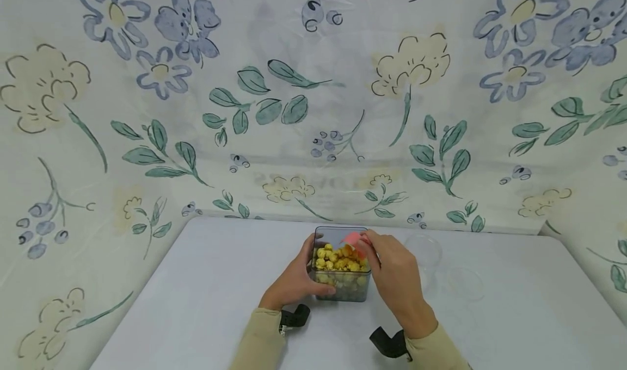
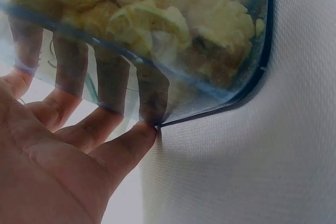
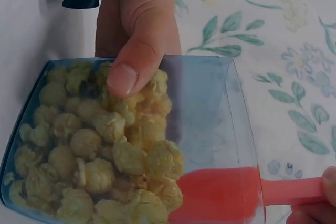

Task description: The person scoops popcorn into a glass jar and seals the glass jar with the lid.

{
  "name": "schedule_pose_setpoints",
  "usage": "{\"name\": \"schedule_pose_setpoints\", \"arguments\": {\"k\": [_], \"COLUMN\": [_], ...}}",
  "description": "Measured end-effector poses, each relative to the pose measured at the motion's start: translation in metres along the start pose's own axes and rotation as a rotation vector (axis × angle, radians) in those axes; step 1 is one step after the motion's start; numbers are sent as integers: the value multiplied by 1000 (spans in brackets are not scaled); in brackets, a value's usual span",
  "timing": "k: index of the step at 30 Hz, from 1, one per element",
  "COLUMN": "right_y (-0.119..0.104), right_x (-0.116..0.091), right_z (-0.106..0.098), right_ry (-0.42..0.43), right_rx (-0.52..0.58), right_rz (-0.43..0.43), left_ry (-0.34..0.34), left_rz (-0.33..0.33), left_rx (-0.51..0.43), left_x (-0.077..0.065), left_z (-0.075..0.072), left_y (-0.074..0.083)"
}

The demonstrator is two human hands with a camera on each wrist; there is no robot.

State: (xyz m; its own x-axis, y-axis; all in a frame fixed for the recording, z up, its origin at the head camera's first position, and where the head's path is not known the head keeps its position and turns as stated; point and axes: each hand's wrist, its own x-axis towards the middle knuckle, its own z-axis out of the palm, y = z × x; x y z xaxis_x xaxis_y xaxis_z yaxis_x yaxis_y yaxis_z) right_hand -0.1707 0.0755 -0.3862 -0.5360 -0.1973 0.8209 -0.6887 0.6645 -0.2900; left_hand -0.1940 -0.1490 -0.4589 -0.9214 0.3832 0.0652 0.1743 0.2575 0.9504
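Observation:
A clear, bluish square container [image 1: 352, 295] stands on the table, well filled with yellow popcorn [image 1: 338, 258]. My left hand [image 1: 294, 277] grips it from the left, the thumb on the near wall and the fingers spread along another side, as the left wrist view shows. From the right, my right hand [image 1: 398, 269] pinches the handle of a pinkish-red scoop [image 1: 354, 239]. The scoop's blade [image 3: 215, 195] is inside the container, against the popcorn in the right wrist view. Most of the right hand is outside that view.
Faint, clear round pieces, one a ring or lid [image 1: 464, 283] and another a disc or dish [image 1: 423, 245], lie on the white table [image 1: 196, 304] right of the container. A flowered cloth [image 1: 343, 141] hangs behind and at both sides.

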Motion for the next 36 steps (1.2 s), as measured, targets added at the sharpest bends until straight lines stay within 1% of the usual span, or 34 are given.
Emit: {"name": "schedule_pose_setpoints", "arguments": {"k": [3,6,9,14,16,21,24,29,32,36], "right_y": [-2,-3,-2,1,2,2,1,1,2,4], "right_x": [4,8,10,8,7,6,6,8,11,14], "right_z": [1,3,4,8,10,13,10,3,1,4], "right_ry": [-28,-49,-38,-9,13,78,80,37,14,-8], "right_rx": [-51,-46,-10,35,56,101,101,106,103,109], "right_rz": [-54,-65,-15,92,129,226,239,217,217,247], "left_ry": [14,21,14,8,6,10,14,3,6,13], "left_rz": [-1,6,11,-7,-13,-31,-40,-35,-36,-39], "left_rx": [23,33,26,9,1,20,37,46,52,54], "left_x": [-1,-1,0,-1,-1,-1,-2,-1,-1,0], "left_z": [-1,-2,-3,-2,-1,0,1,1,0,0], "left_y": [0,-1,-2,-3,-4,-4,-4,-3,-2,-1]}}
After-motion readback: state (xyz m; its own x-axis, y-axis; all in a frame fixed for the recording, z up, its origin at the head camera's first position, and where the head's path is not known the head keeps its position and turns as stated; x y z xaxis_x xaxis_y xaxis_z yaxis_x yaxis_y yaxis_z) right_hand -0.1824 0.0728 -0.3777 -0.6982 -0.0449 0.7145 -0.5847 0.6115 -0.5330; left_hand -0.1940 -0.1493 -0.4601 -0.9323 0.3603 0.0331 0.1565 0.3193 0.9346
